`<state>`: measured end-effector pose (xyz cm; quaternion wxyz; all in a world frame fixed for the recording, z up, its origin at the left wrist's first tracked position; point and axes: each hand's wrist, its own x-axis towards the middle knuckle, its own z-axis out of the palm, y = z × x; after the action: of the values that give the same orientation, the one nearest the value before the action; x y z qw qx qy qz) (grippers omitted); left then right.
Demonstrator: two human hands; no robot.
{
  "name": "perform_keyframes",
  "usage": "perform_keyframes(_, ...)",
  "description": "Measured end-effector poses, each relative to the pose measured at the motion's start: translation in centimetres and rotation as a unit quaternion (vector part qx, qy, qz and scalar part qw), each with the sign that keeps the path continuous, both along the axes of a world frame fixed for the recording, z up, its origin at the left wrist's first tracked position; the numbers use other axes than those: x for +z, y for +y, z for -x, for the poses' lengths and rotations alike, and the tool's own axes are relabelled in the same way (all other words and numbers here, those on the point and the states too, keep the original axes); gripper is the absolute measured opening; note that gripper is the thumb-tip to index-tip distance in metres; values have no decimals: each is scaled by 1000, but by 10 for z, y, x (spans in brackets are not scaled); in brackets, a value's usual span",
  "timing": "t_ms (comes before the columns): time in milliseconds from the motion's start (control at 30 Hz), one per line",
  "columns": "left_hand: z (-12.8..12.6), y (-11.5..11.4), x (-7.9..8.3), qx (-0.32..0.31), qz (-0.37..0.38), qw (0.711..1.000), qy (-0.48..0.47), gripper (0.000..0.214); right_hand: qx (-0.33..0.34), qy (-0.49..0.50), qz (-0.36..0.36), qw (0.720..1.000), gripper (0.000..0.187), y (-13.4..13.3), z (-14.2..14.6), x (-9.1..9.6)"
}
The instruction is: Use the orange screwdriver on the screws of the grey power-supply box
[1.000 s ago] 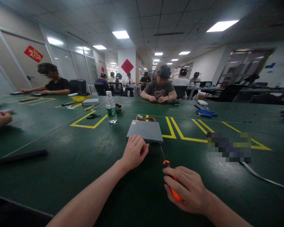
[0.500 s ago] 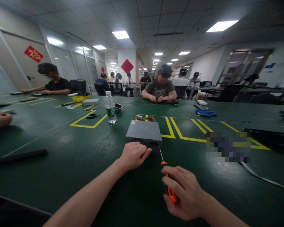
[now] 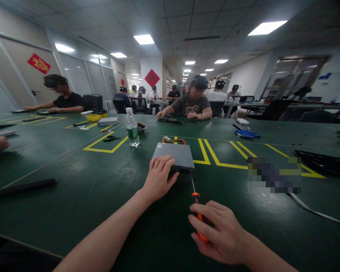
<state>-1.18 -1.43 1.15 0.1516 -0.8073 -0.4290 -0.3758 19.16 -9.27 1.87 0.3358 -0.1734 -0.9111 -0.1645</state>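
On the table (image 3: 87, 196), directly ahead of the person, sits the box (image 3: 181, 153), its near face toward the person, with cables (image 3: 178, 141) bunched at its far edge. Left hand (image 3: 158, 177): open, laid over the near edge, fingers on the top, thumb apart from them at the near face. Right hand (image 3: 222, 232): closed round the handle of the screwdriver (image 3: 195, 195), whose shaft slants to the right-hand corner of the near face, close to the socket (image 3: 185, 171). Tip contact: not confirmed; the spot is too small to tell. Assessment: the shaft appears angled to the face. Good practice would be to bring the handle square to it, seat the tip fully, then turn under steady forward pressure. The left hand should brace against that push, since the box could slide, keeping its thumb away from the tip.
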Motion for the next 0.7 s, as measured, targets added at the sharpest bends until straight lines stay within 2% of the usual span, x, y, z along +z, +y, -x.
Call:
perform_keyframes(200,1,3,-2,-7,58,998,20,31,7,-3,18,1000,13,0,0,1)
perform_keyframes(433,1,4,-4,0,68,998,-6,31,-1,15,32,999,25,1,-1,-2)
perform_keyframes(700,0,4,-4,-2,59,998,-8,31,-4,9,47,999,16,-3,2,-3)
